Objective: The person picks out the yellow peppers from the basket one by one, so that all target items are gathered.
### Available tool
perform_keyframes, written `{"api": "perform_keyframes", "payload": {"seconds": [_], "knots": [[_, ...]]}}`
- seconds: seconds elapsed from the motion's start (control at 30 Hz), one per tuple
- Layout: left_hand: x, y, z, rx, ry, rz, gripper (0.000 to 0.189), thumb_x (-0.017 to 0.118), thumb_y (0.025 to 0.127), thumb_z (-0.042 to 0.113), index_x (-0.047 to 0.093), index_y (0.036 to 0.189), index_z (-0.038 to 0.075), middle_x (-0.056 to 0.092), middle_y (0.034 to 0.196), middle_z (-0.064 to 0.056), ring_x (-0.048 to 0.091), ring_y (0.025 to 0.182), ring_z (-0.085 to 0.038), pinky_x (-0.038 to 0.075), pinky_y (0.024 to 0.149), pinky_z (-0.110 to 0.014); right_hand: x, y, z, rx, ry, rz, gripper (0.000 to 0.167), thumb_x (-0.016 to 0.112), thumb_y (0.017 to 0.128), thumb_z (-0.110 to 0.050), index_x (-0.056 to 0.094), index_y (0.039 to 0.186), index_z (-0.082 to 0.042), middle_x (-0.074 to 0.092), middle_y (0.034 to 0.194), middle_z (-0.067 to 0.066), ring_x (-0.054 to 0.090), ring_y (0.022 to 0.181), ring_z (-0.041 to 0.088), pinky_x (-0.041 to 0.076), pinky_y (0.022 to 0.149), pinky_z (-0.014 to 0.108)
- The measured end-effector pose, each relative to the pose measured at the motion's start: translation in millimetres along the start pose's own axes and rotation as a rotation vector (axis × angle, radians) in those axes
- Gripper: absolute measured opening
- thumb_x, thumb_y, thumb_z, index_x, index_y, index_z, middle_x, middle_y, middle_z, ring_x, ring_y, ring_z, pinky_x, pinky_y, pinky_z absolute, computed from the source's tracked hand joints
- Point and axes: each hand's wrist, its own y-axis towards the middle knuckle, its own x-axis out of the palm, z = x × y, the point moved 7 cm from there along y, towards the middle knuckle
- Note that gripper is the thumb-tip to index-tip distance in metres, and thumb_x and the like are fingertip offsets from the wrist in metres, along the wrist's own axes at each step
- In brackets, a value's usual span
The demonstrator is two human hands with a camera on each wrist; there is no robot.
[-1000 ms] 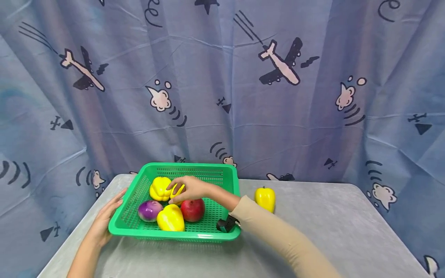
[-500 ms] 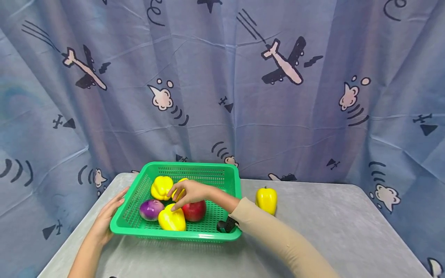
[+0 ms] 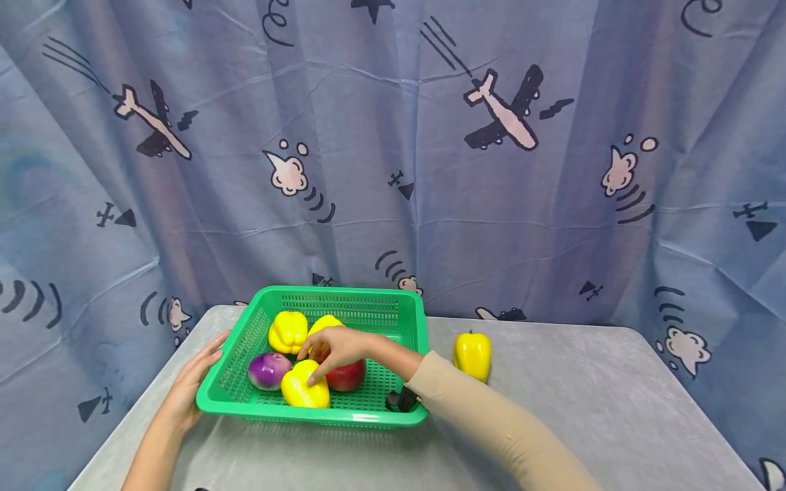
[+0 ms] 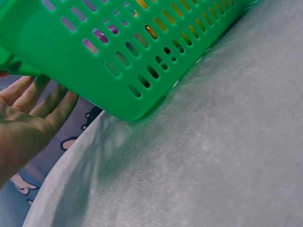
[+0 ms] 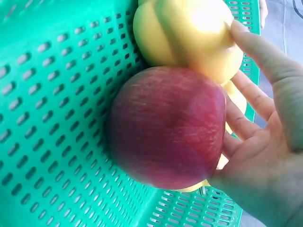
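In the head view, my left hand (image 3: 189, 382) touches the left rim of the green plastic basket (image 3: 313, 413); its fingers lie fairly straight along the wall in the left wrist view. My right hand (image 3: 340, 346) reaches into the basket, thumb on the front yellow bell pepper (image 3: 301, 387). The fingers extend past the far side of that pepper, tips partly hidden. Close under the palm is a round red fruit (image 5: 168, 127). Another yellow bell pepper (image 3: 288, 332) lies at the back left, and a third yellow one (image 3: 325, 322) is partly covered by the right hand. A purple-and-white round vegetable (image 3: 269, 372) lies at the left.
Right of the basket, one more yellow bell pepper (image 3: 472, 356) stands on the grey table (image 3: 571, 402). A black wrist camera (image 3: 401, 400) on the right arm hangs just inside the basket's front right corner. Behind the table hangs a blue patterned curtain (image 3: 393, 150).
My right hand has come down and slightly nearer, bringing its thumb onto the front yellow bell pepper. More of the pepper behind it shows. The left hand stays at the rim.
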Motion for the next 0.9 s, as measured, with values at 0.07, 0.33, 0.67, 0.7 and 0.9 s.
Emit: {"api": "perform_keyframes", "payload": {"seconds": [0.07,0.33,0.67,0.7,0.9], "knots": [[-0.1,-0.1,-0.3,-0.003,0.002,0.001,0.054,0.026,0.116,0.009,0.064,0.145,0.036,0.072,0.130,0.010,0.073,0.107,-0.009,0.063,0.088,-0.027,0.6,-0.1,0.3,0.000,-0.020,-0.008,0.042,0.087,0.089,-0.017,0.072,0.128,-0.011,0.071,0.123,0.006,0.062,0.102,0.005,0.055,0.087,0.015],[0.0,0.9,-0.8,0.001,-0.007,-0.011,0.055,0.026,0.116,0.009,0.064,0.145,0.036,0.071,0.132,0.010,0.073,0.108,-0.010,0.063,0.089,-0.027,4.4,1.1,3.4,-0.005,-0.082,-0.042,0.049,0.089,0.087,-0.021,0.070,0.130,-0.011,0.070,0.127,0.005,0.061,0.108,0.008,0.053,0.093,0.016],[-0.2,1.5,-1.8,-0.008,0.001,-0.005,0.054,0.027,0.116,0.010,0.064,0.145,0.037,0.071,0.131,0.010,0.073,0.108,-0.009,0.063,0.089,-0.027,4.8,2.2,2.5,-0.034,-0.074,-0.038,0.045,0.089,0.088,-0.020,0.070,0.127,-0.013,0.068,0.121,0.001,0.059,0.104,0.008,0.052,0.091,0.017],[-0.2,1.4,-1.9,-0.009,-0.002,-0.006,0.054,0.027,0.116,0.010,0.064,0.145,0.037,0.071,0.131,0.010,0.073,0.108,-0.009,0.063,0.089,-0.027,4.8,2.2,2.1,-0.039,-0.067,-0.040,0.044,0.089,0.087,-0.019,0.070,0.127,-0.013,0.068,0.119,0.000,0.059,0.103,0.007,0.052,0.090,0.017],[-1.2,0.5,-1.3,-0.006,-0.012,-0.005,0.054,0.027,0.116,0.010,0.065,0.144,0.037,0.072,0.130,0.010,0.073,0.108,-0.009,0.063,0.089,-0.027,5.3,1.6,-1.0,-0.056,-0.031,-0.049,0.042,0.089,0.087,-0.016,0.070,0.124,-0.012,0.069,0.116,-0.003,0.059,0.102,0.004,0.053,0.091,0.017]]}}
